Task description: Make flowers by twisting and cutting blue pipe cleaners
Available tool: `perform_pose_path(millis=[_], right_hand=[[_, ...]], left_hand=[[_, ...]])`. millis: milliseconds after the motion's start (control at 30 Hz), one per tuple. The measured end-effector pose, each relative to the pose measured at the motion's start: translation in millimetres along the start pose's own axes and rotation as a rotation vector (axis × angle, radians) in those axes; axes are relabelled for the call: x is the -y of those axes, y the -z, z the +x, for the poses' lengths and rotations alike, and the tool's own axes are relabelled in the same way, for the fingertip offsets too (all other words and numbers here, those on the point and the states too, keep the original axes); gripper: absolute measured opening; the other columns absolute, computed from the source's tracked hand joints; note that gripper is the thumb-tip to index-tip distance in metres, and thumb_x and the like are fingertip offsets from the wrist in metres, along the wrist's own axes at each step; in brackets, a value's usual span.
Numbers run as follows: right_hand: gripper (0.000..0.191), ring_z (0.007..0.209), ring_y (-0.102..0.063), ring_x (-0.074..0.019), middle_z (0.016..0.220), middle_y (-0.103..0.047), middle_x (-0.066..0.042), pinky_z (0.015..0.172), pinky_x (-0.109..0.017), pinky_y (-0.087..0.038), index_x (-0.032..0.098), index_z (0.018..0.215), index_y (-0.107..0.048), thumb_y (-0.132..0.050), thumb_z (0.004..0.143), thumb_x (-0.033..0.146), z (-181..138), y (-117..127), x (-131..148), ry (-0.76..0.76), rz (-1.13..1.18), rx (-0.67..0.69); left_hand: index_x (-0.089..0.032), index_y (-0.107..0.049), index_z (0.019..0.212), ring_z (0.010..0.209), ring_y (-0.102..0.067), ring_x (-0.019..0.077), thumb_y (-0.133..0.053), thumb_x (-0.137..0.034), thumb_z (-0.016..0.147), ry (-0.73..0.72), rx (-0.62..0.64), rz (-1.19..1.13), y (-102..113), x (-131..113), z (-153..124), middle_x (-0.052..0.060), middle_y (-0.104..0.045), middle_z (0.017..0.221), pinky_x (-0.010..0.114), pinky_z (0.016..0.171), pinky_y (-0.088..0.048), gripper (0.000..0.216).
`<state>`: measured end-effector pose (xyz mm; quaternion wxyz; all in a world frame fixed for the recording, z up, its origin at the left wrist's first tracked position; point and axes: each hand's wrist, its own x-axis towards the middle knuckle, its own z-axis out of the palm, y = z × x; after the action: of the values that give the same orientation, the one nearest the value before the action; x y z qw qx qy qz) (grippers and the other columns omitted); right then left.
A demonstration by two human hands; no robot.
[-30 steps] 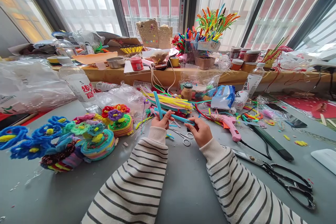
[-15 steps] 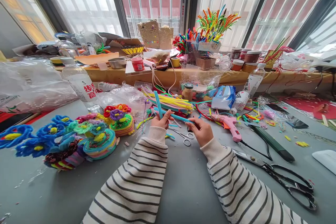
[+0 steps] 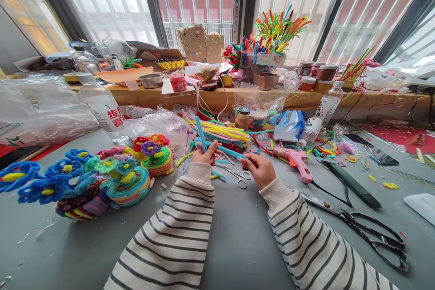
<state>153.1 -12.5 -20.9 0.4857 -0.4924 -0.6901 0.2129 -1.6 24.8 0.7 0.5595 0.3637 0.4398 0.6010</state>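
Note:
Light-blue pipe cleaners (image 3: 200,133) are pinched in my left hand (image 3: 205,154), some pointing up and away, others running sideways to the right. My right hand (image 3: 260,170) pinches the right-hand end of the sideways blue pipe cleaners, so they stretch between both hands above the table. Behind them lies a pile of yellow, pink and green pipe cleaners (image 3: 234,132). Small silver scissors (image 3: 242,184) rest on the table between my hands. To the right of my right hand is a pink hot glue gun (image 3: 296,161).
Pipe-cleaner flower pots (image 3: 131,186) stand at the left. Large black-handled scissors (image 3: 360,224) and a dark green utility knife (image 3: 355,186) lie at the right. Water bottles (image 3: 102,106), a glass jar (image 3: 242,118) and plastic bags line the back, below a cluttered ledge (image 3: 217,97).
My left hand has shifted slightly left, and the upright blue pipe cleaners lean a little more left. My right hand keeps its hold almost unmoved.

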Motion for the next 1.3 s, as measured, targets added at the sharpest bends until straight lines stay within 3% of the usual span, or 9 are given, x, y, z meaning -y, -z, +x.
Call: perform_pose_path(millis=[567,767,967,1100,1300], right_hand=[[0.024,0.052,-0.053,-0.0105,0.052,-0.059,-0.001,0.055,-0.019,-0.040,0.016,0.064,-0.061,-0.044,0.074,0.031,-0.8,-0.5,2.4,0.048,-0.028,0.029],[0.036,0.039,-0.041,-0.0075,0.048,-0.051,0.001,0.042,-0.019,-0.035,0.016,0.063,-0.057,-0.032,0.078,0.037,0.4,-3.0,0.9,-0.088,0.101,0.086],[0.025,0.039,-0.040,-0.0078,0.048,-0.050,0.001,0.041,-0.020,-0.034,0.016,0.066,-0.055,-0.044,0.070,0.038,0.9,-5.4,-4.3,-0.162,0.157,0.101],[0.027,0.036,-0.039,-0.0065,0.047,-0.049,0.002,0.036,-0.019,-0.031,0.015,0.065,-0.052,-0.051,0.063,0.042,2.5,-6.4,-5.9,-0.360,0.397,-0.003],[0.032,0.036,-0.041,-0.0055,0.047,-0.053,0.002,0.033,-0.018,-0.028,0.014,0.066,-0.051,-0.062,0.051,0.040,6.0,-9.0,-6.5,-0.506,0.751,-0.038]], left_hand=[[-0.011,-0.057,0.056,0.024,-0.023,-0.0018,-0.064,-0.038,0.046,-0.009,-0.010,-0.010,0.9,-4.6,-1.7,-0.005,-0.049,0.040,0.015,0.025,-0.014,0.029],[-0.011,-0.055,0.055,0.023,-0.024,-0.0005,-0.064,-0.040,0.045,0.024,0.030,0.027,0.4,-3.3,-2.9,-0.006,-0.042,0.034,0.016,0.025,-0.013,0.032],[-0.016,-0.044,0.058,0.024,-0.026,0.0003,-0.063,-0.046,0.045,0.009,0.112,-0.033,-3.3,-4.0,-1.3,-0.008,-0.041,0.038,0.015,0.025,-0.014,0.038],[-0.019,-0.034,0.057,0.026,-0.029,0.0016,-0.053,-0.052,0.053,0.019,0.126,-0.143,-2.1,-4.8,3.5,-0.008,-0.044,0.045,0.015,0.025,-0.018,0.039],[-0.017,-0.036,0.057,0.028,-0.030,0.0008,-0.060,-0.039,0.053,-0.089,0.133,-0.160,-1.2,-2.5,2.0,-0.007,-0.045,0.047,0.015,0.027,-0.021,0.032]])
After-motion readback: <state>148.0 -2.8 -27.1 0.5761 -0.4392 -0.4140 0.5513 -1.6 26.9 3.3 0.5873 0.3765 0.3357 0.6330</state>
